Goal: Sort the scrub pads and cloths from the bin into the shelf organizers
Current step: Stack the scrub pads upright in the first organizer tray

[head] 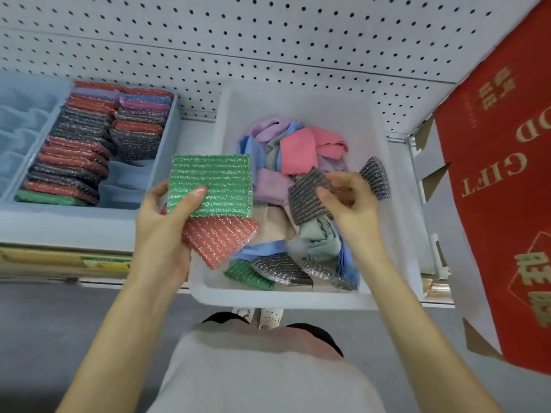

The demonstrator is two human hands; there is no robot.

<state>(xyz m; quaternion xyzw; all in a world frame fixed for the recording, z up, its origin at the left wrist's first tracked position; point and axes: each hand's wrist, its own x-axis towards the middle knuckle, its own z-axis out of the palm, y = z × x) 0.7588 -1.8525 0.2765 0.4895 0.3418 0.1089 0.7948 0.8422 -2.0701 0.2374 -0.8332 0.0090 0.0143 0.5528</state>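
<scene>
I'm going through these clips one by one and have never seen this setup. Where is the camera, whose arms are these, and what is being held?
There is no machine here. One wide-angle camera sits on a person's head and looks down, so the two bare arms are the wearer's own. The left hand holds two pads fanned together, a green scrub pad on top and a red scrub pad under it. The right hand pinches a grey scrub pad in its fingers above the white bin, which holds crumpled cloths and loose pads. To the left on the shelf stands a blue organizer with rows of pads filed on edge. Behind is a pegboard wall.
</scene>
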